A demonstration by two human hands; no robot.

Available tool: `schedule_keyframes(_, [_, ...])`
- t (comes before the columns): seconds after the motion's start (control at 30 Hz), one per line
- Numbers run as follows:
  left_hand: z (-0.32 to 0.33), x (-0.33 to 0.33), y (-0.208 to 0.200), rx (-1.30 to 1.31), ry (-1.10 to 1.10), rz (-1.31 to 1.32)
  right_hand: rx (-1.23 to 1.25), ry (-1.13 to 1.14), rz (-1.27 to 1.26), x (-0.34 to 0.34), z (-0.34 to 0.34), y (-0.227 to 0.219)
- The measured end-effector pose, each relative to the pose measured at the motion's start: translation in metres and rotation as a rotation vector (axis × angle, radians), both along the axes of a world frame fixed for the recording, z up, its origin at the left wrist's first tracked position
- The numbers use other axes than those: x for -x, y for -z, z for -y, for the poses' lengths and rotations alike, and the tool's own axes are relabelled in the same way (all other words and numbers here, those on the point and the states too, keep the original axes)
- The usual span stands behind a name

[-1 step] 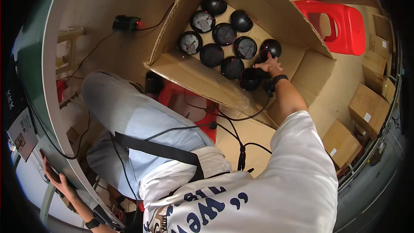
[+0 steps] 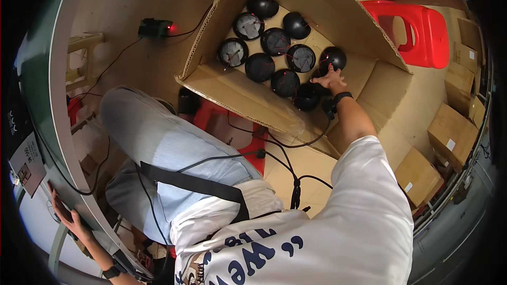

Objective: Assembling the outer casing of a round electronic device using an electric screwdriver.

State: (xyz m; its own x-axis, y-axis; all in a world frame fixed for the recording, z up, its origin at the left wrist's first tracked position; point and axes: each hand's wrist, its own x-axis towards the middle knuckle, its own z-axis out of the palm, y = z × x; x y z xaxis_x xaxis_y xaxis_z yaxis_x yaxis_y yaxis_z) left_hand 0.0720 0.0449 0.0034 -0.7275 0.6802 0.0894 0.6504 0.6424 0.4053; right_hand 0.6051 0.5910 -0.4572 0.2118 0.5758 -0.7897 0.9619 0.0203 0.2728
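My right hand (image 2: 329,79) reaches into the open cardboard box (image 2: 248,104), fingers spread over black round parts. One fingertip touches, or nearly touches, the shiny black dome (image 2: 332,60) above it. Beneath the palm another dark part is mostly covered. Just left of this hand lies a black round part (image 2: 306,98). Several similar parts sit in the box, some dome up, others showing a grey inner face (image 2: 301,58) with thin red wires. My left hand (image 2: 74,222) lies stretched out against the edge of the green-and-white table (image 2: 63,100), holding nothing visible.
A red plastic stool (image 2: 430,37) stands beyond the box, and part of another red stool (image 2: 211,113) shows under its near side. Black cables (image 2: 296,179) run near my lap. A small green device (image 2: 155,28) with a red light lies left. Closed cartons (image 2: 451,133) line the right.
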Motion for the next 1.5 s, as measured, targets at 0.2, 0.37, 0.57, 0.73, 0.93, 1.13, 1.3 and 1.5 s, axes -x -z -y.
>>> schedule_keyframes(0.2, [0.004, 0.000, -0.002, 0.006, 0.013, -0.004, -0.328, -0.224, -0.137, -0.006, 0.038, 0.011])
schedule_keyframes(0.37, [-0.002, 0.004, 0.003, -0.002, 0.005, -0.010, -0.312, -0.391, -0.165, -0.005, 0.047, 0.019])
schedule_keyframes(0.57, [-0.001, 0.007, -0.011, 0.013, 0.010, -0.029, -0.447, -0.427, -0.454, 0.008, 0.036, -0.009])
schedule_keyframes(0.73, [-0.034, -0.013, 0.003, -0.097, 0.012, 0.125, -1.046, -0.249, -0.530, -0.005, 0.014, -0.017])
schedule_keyframes(0.93, [-0.022, -0.015, -0.019, -0.004, 0.017, 0.070, -0.183, 0.225, -1.665, 0.192, 0.056, -0.287])
schedule_keyframes(1.13, [0.000, -0.008, -0.026, -0.125, 0.082, 0.126, -0.255, -0.265, -1.847, 0.359, 0.155, -0.499])
schedule_keyframes(1.3, [0.015, 0.007, -0.016, -0.380, 0.167, 0.388, -0.340, -0.248, -1.477, 0.476, 0.132, -0.505])
schedule_keyframes(1.5, [0.021, 0.004, -0.022, -0.676, 0.130, 0.605, -0.341, -0.079, -1.438, 0.487, 0.111, -0.489])
